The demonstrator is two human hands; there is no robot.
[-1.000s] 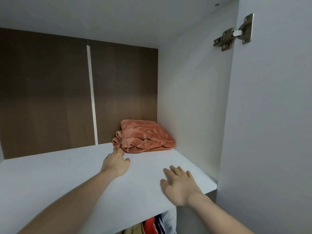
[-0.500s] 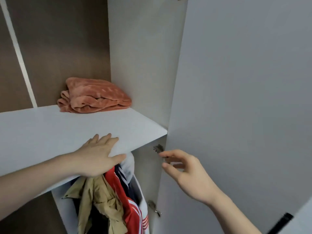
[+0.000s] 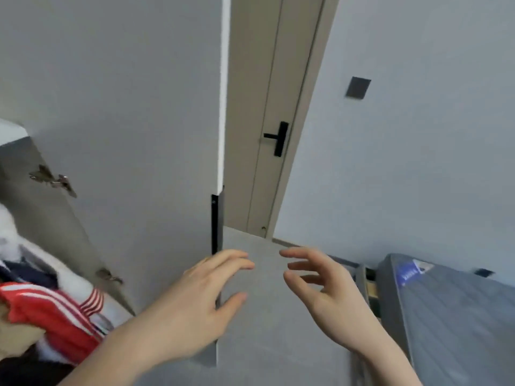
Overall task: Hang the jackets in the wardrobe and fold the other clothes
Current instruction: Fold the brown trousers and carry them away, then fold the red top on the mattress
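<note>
Left hand (image 3: 195, 310) apparently at wardrobe door (image 3: 125, 135) edge; right hand (image 3: 326, 291) empty.

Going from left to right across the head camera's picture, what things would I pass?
Red striped jacket → hinge → grey wardrobe door → left hand → black door handle → right hand → dark wall switch → grey mattress.

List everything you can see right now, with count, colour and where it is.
wardrobe door: one, grey, open, left half of view
hinges: two, metal, on the wardrobe's inner side
hanging jackets: several, red with white stripes, navy, white, tan, lower left
room door: one, beige, black handle, centre back
wall switch: one, dark, right wall
mattress: one, grey, lower right
left hand: open, before the door's edge
right hand: open, holding nothing
</note>
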